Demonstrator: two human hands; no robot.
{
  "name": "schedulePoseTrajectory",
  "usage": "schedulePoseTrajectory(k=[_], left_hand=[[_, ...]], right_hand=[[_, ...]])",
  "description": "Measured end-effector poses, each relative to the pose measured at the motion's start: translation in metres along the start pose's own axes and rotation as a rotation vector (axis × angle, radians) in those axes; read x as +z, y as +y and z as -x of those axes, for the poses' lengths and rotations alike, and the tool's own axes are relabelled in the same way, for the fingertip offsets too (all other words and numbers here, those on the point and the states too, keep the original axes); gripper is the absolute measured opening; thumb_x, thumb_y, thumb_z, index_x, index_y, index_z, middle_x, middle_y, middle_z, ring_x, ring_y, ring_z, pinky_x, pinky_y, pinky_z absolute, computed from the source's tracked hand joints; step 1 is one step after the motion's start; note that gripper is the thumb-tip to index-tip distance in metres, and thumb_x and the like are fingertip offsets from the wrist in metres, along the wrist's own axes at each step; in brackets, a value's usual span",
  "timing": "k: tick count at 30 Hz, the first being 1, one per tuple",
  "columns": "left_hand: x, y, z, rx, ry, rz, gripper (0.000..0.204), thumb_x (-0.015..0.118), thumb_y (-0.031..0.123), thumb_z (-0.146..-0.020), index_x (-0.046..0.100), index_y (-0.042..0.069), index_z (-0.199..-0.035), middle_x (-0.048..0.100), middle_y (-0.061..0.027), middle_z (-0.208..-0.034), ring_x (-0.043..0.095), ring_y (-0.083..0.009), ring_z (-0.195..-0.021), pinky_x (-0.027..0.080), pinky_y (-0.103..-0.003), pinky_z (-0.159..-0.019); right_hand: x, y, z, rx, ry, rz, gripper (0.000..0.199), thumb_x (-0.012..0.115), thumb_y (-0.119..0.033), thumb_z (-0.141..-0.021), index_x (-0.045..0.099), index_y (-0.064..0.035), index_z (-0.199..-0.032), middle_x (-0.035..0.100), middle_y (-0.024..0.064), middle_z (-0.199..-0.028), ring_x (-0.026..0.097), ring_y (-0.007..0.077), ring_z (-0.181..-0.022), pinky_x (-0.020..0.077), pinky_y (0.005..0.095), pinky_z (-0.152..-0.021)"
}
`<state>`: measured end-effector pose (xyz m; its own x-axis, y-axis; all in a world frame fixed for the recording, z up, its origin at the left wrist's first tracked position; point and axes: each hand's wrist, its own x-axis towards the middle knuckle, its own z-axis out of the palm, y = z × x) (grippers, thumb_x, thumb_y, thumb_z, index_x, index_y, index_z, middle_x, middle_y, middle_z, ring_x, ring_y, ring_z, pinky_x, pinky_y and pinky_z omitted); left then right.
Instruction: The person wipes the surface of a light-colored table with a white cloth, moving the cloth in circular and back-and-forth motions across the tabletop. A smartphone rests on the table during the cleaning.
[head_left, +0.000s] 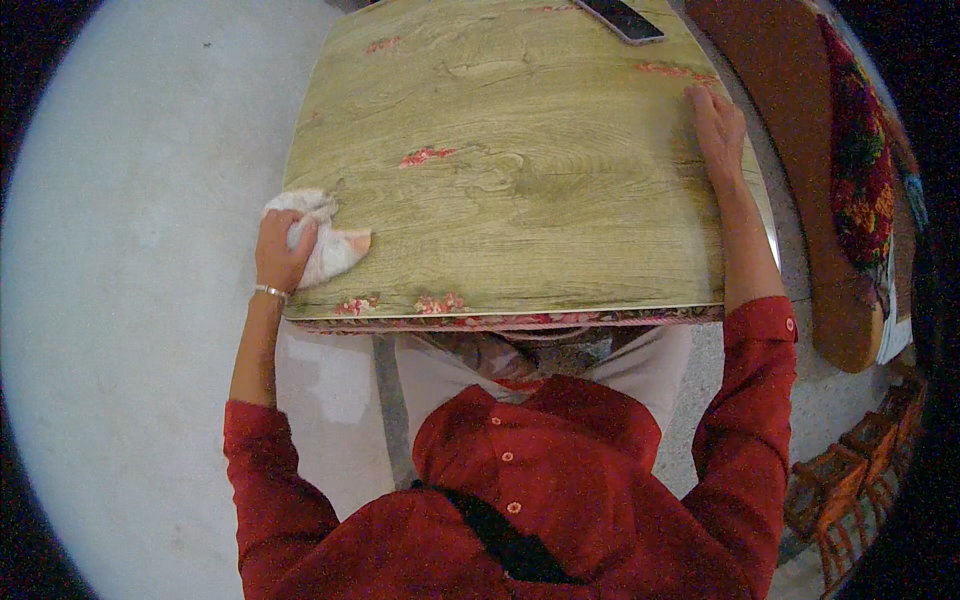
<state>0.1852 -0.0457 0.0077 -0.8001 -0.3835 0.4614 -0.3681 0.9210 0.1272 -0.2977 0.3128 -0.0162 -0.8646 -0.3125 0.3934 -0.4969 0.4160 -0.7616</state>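
Note:
My left hand (284,248) is closed on a bunched white cloth (338,252). The cloth lies against the left edge of a wood-patterned tabletop (520,200), and one corner of it shows an orange patch. At the right edge of the same tabletop rests my right hand (719,130), its fingers bent in and seemingly gripping the edge. Part of those fingers is hidden from view. The tabletop has a yellow-green grain with small red flower prints.
A dark phone (625,20) lies at the far right of the tabletop. Patterned fabric (500,323) hangs below the near edge. To the right stand a brown seat (780,110) with a multicoloured woven cloth (858,150) and a brown wooden rack (830,485). Pale floor (140,300) stretches leftward.

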Motion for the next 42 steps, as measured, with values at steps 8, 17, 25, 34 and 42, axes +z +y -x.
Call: schedulePoseTrajectory(k=[8, 17, 25, 34, 42], left_hand=[[-0.009, 0.080, 0.010, 0.142, -0.133, 0.101, 0.021, 0.069, 0.014, -0.074, 0.060, 0.005, -0.090, 0.055, -0.0131, -0.088, 0.054, -0.0311, -0.089, 0.045, -0.039, -0.077], [-0.025, 0.001, 0.027, 0.103, -0.045, 0.015, 0.021, 0.069, 0.012, -0.074, 0.059, 0.004, -0.091, 0.057, -0.0140, -0.092, 0.055, -0.0330, -0.087, 0.044, -0.040, -0.079], [0.005, 0.051, -0.023, 0.149, -0.079, 0.110, 0.021, 0.070, 0.018, -0.075, 0.060, 0.006, -0.089, 0.057, -0.0117, -0.091, 0.055, -0.0308, -0.089, 0.045, -0.039, -0.079], [-0.030, 0.005, 0.048, 0.153, -0.101, 0.107, 0.020, 0.068, 0.013, -0.074, 0.059, 0.006, -0.090, 0.057, -0.0126, -0.091, 0.055, -0.0319, -0.089, 0.045, -0.039, -0.078], [0.014, -0.019, -0.024, 0.053, 0.039, 0.020, 0.017, 0.068, 0.015, -0.078, 0.060, 0.005, -0.090, 0.059, -0.0121, -0.092, 0.056, -0.0301, -0.091, 0.044, -0.037, -0.082]], right_hand=[[-0.001, 0.013, 0.006, 0.013, 0.037, 0.022, 0.041, 0.054, -0.036, -0.089, 0.065, 0.0035, -0.088, 0.060, 0.0019, -0.073, 0.051, 0.0112, -0.071, 0.0431, 0.0293, -0.065], [0.010, 0.017, -0.003, -0.063, 0.094, 0.014, 0.037, 0.055, -0.032, -0.090, 0.066, 0.0033, -0.087, 0.060, -0.0002, -0.073, 0.050, 0.0084, -0.069, 0.0414, 0.0265, -0.063], [0.002, 0.018, 0.005, 0.048, 0.044, -0.011, 0.037, 0.057, -0.033, -0.088, 0.068, 0.0019, -0.090, 0.061, 0.0010, -0.074, 0.052, 0.0090, -0.071, 0.0430, 0.0266, -0.065], [0.005, 0.022, 0.001, -0.063, 0.056, -0.021, 0.044, 0.052, -0.042, -0.088, 0.067, -0.0017, -0.096, 0.067, 0.0215, -0.089, 0.064, 0.0340, -0.084, 0.0464, 0.0431, -0.077], [0.003, 0.004, -0.003, 0.018, 0.005, 0.038, 0.042, 0.055, -0.036, -0.088, 0.064, 0.0053, -0.090, 0.060, 0.0031, -0.070, 0.051, 0.0106, -0.070, 0.0426, 0.0296, -0.063]])
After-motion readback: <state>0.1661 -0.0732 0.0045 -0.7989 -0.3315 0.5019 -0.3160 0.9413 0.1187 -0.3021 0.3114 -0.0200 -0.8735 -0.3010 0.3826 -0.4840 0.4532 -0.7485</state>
